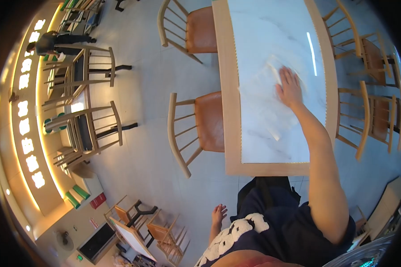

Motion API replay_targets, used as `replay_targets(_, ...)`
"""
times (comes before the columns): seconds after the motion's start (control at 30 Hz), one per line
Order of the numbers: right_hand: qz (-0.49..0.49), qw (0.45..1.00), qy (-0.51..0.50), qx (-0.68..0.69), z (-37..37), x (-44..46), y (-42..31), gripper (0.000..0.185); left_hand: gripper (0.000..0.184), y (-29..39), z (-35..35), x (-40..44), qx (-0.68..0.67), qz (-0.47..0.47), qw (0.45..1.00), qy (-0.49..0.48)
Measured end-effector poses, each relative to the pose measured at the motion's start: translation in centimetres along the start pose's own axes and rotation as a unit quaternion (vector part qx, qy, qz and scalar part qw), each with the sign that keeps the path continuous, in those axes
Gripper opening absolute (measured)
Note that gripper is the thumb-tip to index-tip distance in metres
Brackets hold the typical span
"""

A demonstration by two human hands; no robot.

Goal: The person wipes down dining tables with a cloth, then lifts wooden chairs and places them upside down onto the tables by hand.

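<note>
My right hand (290, 87) lies flat on the marble-patterned white tabletop (276, 26), fingers stretched out. Beneath and around its fingers shows a thin, pale sheet (272, 67), white on white, perhaps a cloth or wipe; its outline is hard to make out. A faint whitish patch (276, 132) on the surface runs toward the near end. My left hand (218, 214) hangs low beside my body, away from the table, with fingers apart and nothing visible in it.
Wooden chairs with brown seats (209, 122) line both long sides of the table, close to its light wooden edge (229, 147). More chairs (104, 122) and tables stand at the left. A person (47, 43) is at the upper left. A folded brown panel (387, 202) leans at lower right.
</note>
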State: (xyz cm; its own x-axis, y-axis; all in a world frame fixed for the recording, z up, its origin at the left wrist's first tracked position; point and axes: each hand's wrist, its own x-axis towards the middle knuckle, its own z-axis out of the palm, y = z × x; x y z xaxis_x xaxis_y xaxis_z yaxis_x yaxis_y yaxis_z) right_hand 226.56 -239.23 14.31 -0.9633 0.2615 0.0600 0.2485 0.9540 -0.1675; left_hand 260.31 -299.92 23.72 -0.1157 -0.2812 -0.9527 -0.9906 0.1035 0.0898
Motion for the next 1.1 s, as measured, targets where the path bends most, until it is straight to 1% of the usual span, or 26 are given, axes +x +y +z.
replay_targets(0.07,0.073,0.997,0.007,-0.015,-0.8,-5.3,4.3,0.069,0.053,2.2,0.4,0.8,0.012,0.033,0.999,-0.008)
replay_targets(0.13,0.168,0.983,0.053,-0.044,-1.2,-12.0,7.3,0.069,0.053,4.9,1.2,1.1,0.025,0.075,0.997,-0.014)
replay_targets(0.17,0.23,0.969,0.063,-0.064,-0.9,-15.7,8.3,0.07,0.053,6.4,1.7,1.0,0.025,0.093,0.995,-0.017)
replay_targets(0.27,0.389,0.912,0.093,-0.086,-0.8,-23.9,7.4,0.07,0.053,9.9,3.2,0.1,0.03,0.152,0.987,-0.029)
replay_targets(0.37,0.45,0.884,0.094,-0.086,0.0,-26.5,3.9,0.07,0.052,11.1,4.1,-0.5,0.052,0.172,0.983,-0.043)
replay_targets(0.47,0.444,0.891,0.074,-0.067,-0.4,-25.6,-2.3,0.069,0.051,10.1,4.5,-0.5,0.071,0.161,0.983,-0.051)
replay_targets(0.53,0.384,0.92,-0.021,-0.078,0.5,-25.4,-7.3,0.069,0.051,8.2,4.1,0.1,0.08,0.139,0.986,-0.05)
replay_targets(0.6,0.294,0.941,-0.167,-0.027,0.1,-24.8,-13.5,0.065,0.051,5.8,3.3,0.9,0.088,0.105,0.989,-0.046)
replay_targets(0.63,0.218,0.964,-0.142,0.05,-0.8,-24.7,-16.3,0.063,0.051,4.9,2.9,1.0,0.094,0.09,0.99,-0.047)
replay_targets(0.67,0.139,0.975,-0.115,0.127,-1.6,-25.3,-18.2,0.061,0.051,3.7,2.4,1.0,0.1,0.074,0.991,-0.048)
replay_targets(0.7,0.048,0.982,-0.118,0.14,-1.6,-26.3,-19.3,0.06,0.051,2.5,1.5,1.5,0.107,0.057,0.991,-0.048)
replay_targets(0.77,-0.104,0.976,-0.069,0.179,-1.5,-27.5,-19.7,0.059,0.051,0.7,-0.3,2.9,0.1,0.056,0.992,-0.052)
replay_targets(0.8,-0.146,0.967,-0.068,0.197,-1.4,-28.1,-19.1,0.057,0.051,-0.5,-1.2,3.7,0.096,0.052,0.992,-0.057)
replay_targets(0.87,-0.232,0.946,-0.066,0.218,-0.7,-29.4,-15.5,0.055,0.052,-0.6,-1.5,3.9,0.1,0.063,0.992,-0.043)
replay_targets(0.97,-0.253,0.948,-0.052,0.184,-1.0,-33.0,-8.6,0.056,0.053,0.2,-0.7,3.1,0.111,0.086,0.989,-0.04)
replay_targets(1.03,-0.146,0.971,-0.089,0.17,-2.3,-36.2,-4.1,0.053,0.053,1.4,0.5,2.6,0.121,0.114,0.985,-0.043)
replay_targets(1.1,-0.031,0.993,-0.083,0.08,-4.1,-39.5,-0.4,0.054,0.052,2.0,1.7,2.9,0.128,0.152,0.979,-0.056)
